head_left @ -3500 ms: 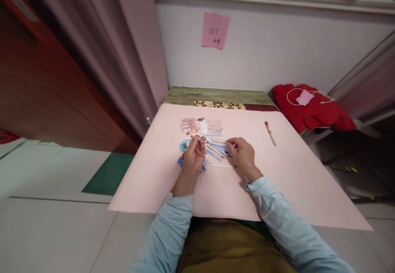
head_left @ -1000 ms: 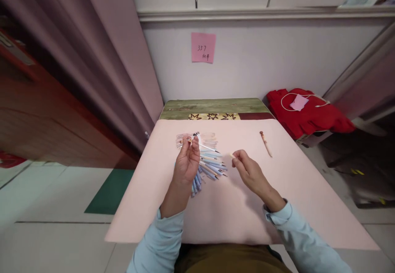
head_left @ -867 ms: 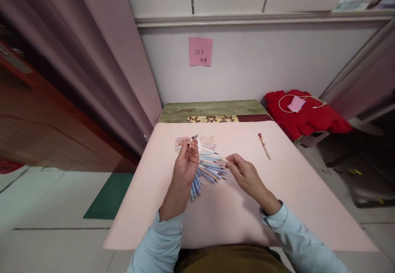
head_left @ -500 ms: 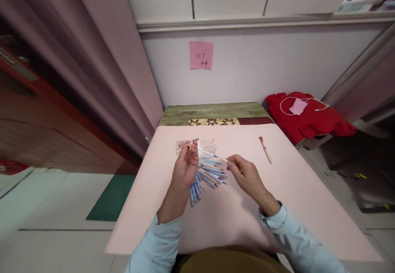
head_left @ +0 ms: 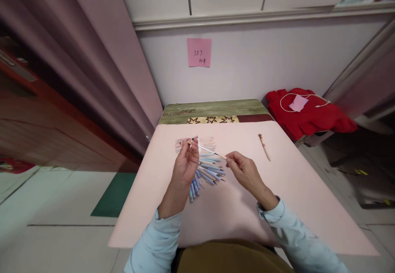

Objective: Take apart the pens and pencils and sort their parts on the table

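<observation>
The pink note [head_left: 199,52] on the wall reads "357" in handwriting, with two characters under it that I cannot read with certainty. The left hand [head_left: 185,167] is raised over the pens [head_left: 211,169] and pinches a thin white refill [head_left: 207,149] between thumb and fingers. The refill points to the right and a little toward the person. The right hand [head_left: 242,169] pinches a small beige cap [head_left: 223,157] with thumb and forefinger, and the cap meets the dark tip of the refill. One second ago the right hand held the cap well apart from the refill; since then it has come to the left until the two touch. The pens lie in a loose fan on the pink sheet [head_left: 277,190], under and between the hands. Behind them is a row of clear tubes [head_left: 208,140]; their contents are too small to tell. A wooden stick [head_left: 264,146] lies alone to the right, and a red cloth [head_left: 321,119] is beside the table.
</observation>
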The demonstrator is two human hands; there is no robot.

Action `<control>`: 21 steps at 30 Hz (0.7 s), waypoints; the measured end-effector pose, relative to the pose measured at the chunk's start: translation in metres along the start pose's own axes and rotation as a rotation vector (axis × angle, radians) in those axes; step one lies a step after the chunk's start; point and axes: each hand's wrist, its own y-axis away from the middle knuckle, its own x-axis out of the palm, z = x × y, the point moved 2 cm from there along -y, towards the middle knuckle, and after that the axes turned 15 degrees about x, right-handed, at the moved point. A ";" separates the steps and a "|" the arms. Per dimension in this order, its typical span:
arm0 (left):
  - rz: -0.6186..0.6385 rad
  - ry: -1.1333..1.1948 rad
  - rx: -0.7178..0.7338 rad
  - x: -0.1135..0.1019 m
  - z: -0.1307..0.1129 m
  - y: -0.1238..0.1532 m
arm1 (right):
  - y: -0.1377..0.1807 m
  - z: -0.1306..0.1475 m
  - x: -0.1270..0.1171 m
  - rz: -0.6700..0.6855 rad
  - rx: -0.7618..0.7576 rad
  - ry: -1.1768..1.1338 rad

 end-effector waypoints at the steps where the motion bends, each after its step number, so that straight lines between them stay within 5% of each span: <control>1: 0.002 -0.005 0.001 0.001 0.001 0.000 | 0.000 0.000 0.000 0.003 -0.001 -0.003; 21: -0.073 -0.121 -0.009 0.006 0.027 0.006 | 0.001 -0.011 0.004 0.056 -0.011 -0.356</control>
